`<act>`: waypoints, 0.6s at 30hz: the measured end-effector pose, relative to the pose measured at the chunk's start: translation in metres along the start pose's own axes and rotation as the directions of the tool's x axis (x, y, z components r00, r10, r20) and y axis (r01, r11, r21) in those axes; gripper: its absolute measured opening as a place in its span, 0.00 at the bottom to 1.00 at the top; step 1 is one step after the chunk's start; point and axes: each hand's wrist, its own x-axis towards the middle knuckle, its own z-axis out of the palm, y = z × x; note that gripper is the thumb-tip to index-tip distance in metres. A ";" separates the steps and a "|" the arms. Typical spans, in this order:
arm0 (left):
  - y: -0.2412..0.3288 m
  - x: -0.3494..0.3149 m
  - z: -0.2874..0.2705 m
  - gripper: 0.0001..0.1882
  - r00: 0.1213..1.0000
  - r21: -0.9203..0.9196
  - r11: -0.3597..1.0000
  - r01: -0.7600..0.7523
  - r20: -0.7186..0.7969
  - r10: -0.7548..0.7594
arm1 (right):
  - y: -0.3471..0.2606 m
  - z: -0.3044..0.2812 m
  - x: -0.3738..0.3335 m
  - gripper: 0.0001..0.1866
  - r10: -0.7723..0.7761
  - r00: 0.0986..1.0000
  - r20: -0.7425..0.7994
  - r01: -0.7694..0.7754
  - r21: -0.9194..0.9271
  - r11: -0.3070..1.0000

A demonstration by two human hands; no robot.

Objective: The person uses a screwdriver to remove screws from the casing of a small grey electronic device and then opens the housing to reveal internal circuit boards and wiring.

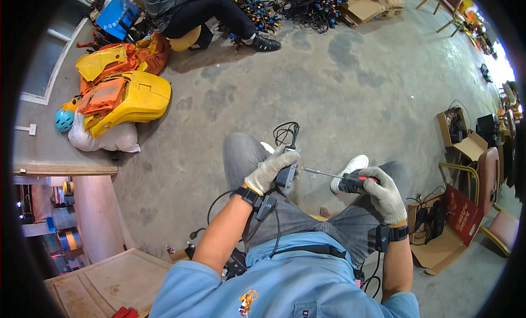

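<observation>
My left hand [269, 172], in a pale knit work glove, is closed around a dark grey box-shaped power adapter [286, 174] above my lap. From the adapter's far end runs a black cable [284, 133], looped in a loose bundle beyond my knee. In my gloved right hand [386, 195] is a screwdriver [352, 182] with a black and red handle. Its metal shaft points left, toward the adapter, with the tip a short way off its side. My fingers hide part of both the adapter and the handle.
Cardboard boxes [433, 230] with black devices and chairs [487, 178] stand at the right. Yellow and orange plastic shells [131, 99] are piled at the far left. A person [211, 16] sits beyond, beside heaped cables [315, 8]. A wooden board [104, 279] lies at the near left.
</observation>
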 end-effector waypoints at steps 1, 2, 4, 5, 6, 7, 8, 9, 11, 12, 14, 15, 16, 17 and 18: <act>0.001 -0.001 0.001 0.22 1.000 -0.005 1.000 0.015 0.013 -0.015 | 0.001 -0.001 0.000 0.23 -0.012 1.000 0.009 0.012 0.035 0.999; 0.001 -0.001 0.001 0.22 1.000 -0.006 1.000 0.012 0.014 -0.011 | 0.000 -0.001 -0.001 0.23 -0.015 1.000 0.010 0.015 0.032 0.999; 0.002 -0.003 0.004 0.22 1.000 -0.004 1.000 0.014 -0.021 -0.014 | -0.001 0.000 -0.002 0.27 0.086 0.990 -0.110 -0.059 0.229 0.972; 0.003 -0.003 0.005 0.22 1.000 -0.006 1.000 0.009 -0.020 -0.009 | 0.003 -0.004 -0.001 0.27 0.082 0.991 -0.109 -0.056 0.225 0.973; 0.005 -0.004 0.008 0.23 1.000 -0.002 1.000 0.003 -0.017 -0.003 | 0.004 -0.007 0.001 0.31 0.084 0.995 -0.046 -0.066 0.305 0.950; 0.006 -0.003 0.010 0.23 1.000 0.002 1.000 -0.003 -0.013 0.003 | 0.003 -0.009 0.003 0.34 0.081 0.997 0.017 -0.082 0.382 0.920; 0.006 -0.001 0.011 0.23 1.000 -0.001 1.000 -0.010 -0.011 0.010 | 0.001 -0.011 0.005 0.34 0.077 0.997 0.017 -0.078 0.377 0.923; 0.005 -0.001 0.008 0.24 1.000 0.017 1.000 -0.010 -0.014 0.011 | -0.015 0.004 0.007 0.30 0.063 0.995 0.078 -0.083 0.303 0.949; 0.006 -0.001 0.008 0.24 1.000 0.031 0.999 -0.015 -0.016 0.016 | -0.024 0.021 0.014 0.28 0.063 0.987 0.150 -0.092 0.194 0.977; 0.008 -0.003 0.009 0.25 1.000 0.037 0.999 -0.005 -0.008 0.005 | -0.027 0.030 0.017 0.28 0.061 0.986 0.155 -0.090 0.187 0.978; 0.008 -0.003 0.007 0.25 1.000 0.039 0.999 -0.005 -0.007 0.005 | -0.031 0.053 0.025 0.31 0.106 0.983 0.149 -0.137 0.214 0.967; 0.007 -0.003 0.004 0.26 1.000 0.047 0.999 -0.019 -0.004 0.019 | -0.028 0.065 0.032 0.26 0.120 0.985 0.123 -0.153 0.306 0.940; 0.003 0.001 0.004 0.27 0.999 0.056 0.998 -0.031 0.011 0.031 | -0.020 0.063 0.039 0.26 0.115 0.985 0.125 -0.148 0.295 0.944; -0.002 0.005 0.004 0.30 0.998 0.090 0.994 -0.057 -0.007 0.058 | -0.008 0.062 0.048 0.19 0.106 0.984 0.143 -0.141 0.260 0.955; -0.005 0.007 0.002 0.30 0.997 0.082 0.994 -0.070 -0.016 0.072 | -0.003 0.063 0.055 0.12 0.101 0.980 0.172 -0.139 0.225 0.964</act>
